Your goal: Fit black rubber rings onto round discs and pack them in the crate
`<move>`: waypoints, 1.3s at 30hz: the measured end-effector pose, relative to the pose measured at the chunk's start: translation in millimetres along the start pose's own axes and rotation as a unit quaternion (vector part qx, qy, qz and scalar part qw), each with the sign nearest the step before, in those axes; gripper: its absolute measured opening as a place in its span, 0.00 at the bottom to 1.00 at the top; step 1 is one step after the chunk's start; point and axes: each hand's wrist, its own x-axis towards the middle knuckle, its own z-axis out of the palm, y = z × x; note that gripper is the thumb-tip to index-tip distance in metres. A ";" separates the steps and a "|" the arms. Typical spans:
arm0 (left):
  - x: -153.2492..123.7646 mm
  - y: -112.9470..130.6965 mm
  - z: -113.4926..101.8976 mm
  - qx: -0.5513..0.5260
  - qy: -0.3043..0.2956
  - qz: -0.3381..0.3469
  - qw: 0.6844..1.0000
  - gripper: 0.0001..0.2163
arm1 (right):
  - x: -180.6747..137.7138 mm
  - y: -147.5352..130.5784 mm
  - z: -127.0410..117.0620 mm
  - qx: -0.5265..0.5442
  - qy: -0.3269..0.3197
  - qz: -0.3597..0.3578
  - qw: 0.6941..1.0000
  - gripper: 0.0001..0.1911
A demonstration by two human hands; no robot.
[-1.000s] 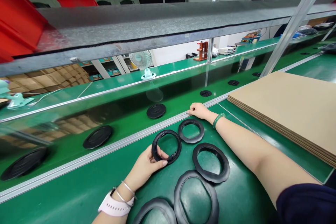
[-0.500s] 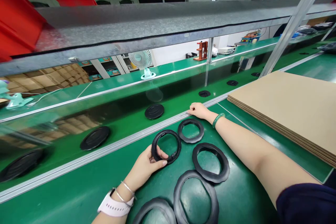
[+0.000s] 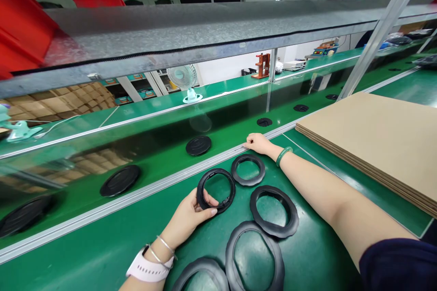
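Left hand [image 3: 190,213] clasps a black ring [image 3: 232,192]; right hand [image 3: 259,143], grip clenched, touches metal rail [image 3: 211,161]

Pink watchband [image 3: 149,267], green bangle [image 3: 282,155], navy sleeve [image 3: 398,263]

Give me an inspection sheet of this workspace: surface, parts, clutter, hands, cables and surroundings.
Surface: glossy green bench, with a metal rail along its far edge.
Parts: black ring in hand; four other rings lie on the bench, the nearest cut off by the frame. Black discs lie beyond the rail.
Clutter: stack of brown sheets to the right.
Hands: left hand grips the black ring at its near left side; right hand is at the rail, fingers curled.
Cables: white cord, far left.
Surroundings: fan behind; metal shelf overhead; something red, upper left.
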 end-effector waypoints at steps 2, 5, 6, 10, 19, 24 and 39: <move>0.0 0.6 0.4 0.002 0.001 -0.001 1.000 0.16 | 0.0 0.0 0.0 -0.002 -0.001 0.001 1.000 0.20; 0.4 1.0 1.1 0.004 0.004 -0.003 1.000 0.16 | 0.1 -0.1 -0.2 -0.002 0.000 0.001 1.000 0.20; 0.6 0.9 1.3 0.004 0.005 -0.003 1.000 0.16 | 0.1 -0.1 -0.3 -0.003 0.000 0.000 1.000 0.20; 0.9 0.2 1.2 0.001 0.002 -0.005 1.000 0.16 | 0.2 -0.1 -0.1 -0.005 0.000 0.000 1.000 0.20; 0.8 -0.7 0.1 0.002 0.000 -0.002 1.000 0.16 | 0.5 1.7 0.9 -0.004 -0.001 0.000 1.000 0.20; 0.3 -1.6 0.1 0.007 0.002 0.000 1.000 0.16 | 1.3 3.0 1.9 -0.009 0.000 -0.005 1.000 0.20; 1.0 2.8 1.5 0.003 0.005 -0.002 1.000 0.16 | 0.7 1.3 1.1 -0.005 0.000 0.001 1.000 0.20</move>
